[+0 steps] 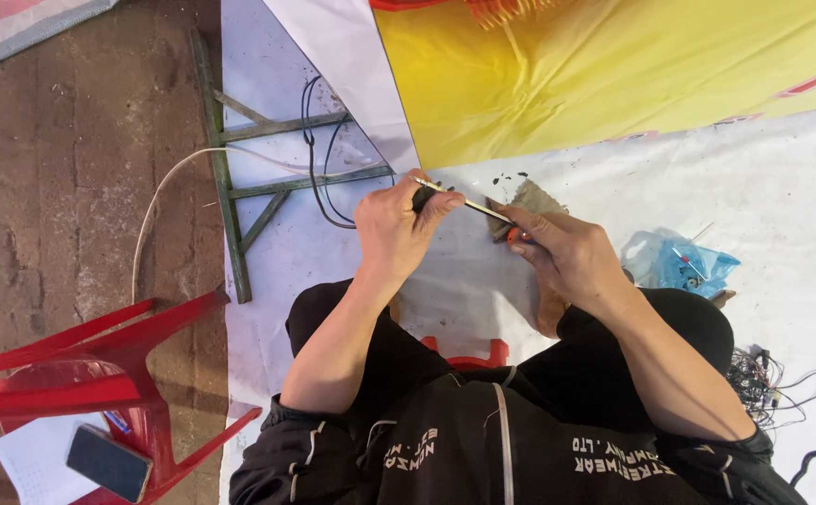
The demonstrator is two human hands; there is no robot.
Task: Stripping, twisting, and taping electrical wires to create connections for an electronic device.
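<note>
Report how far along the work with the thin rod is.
Done: nothing finished shows. In hand: the left hand grips a dark piece at one end of the thin pale rod, and the right hand holds its other end by an orange part, above the white sheet. Left: the tangle of black wires and the blue bag of small parts lie untouched to the right.

a white sheet [483, 281] on the concrete floor [71, 187] carries a blue bag [693, 266] and tangled wires [763, 379].
</note>
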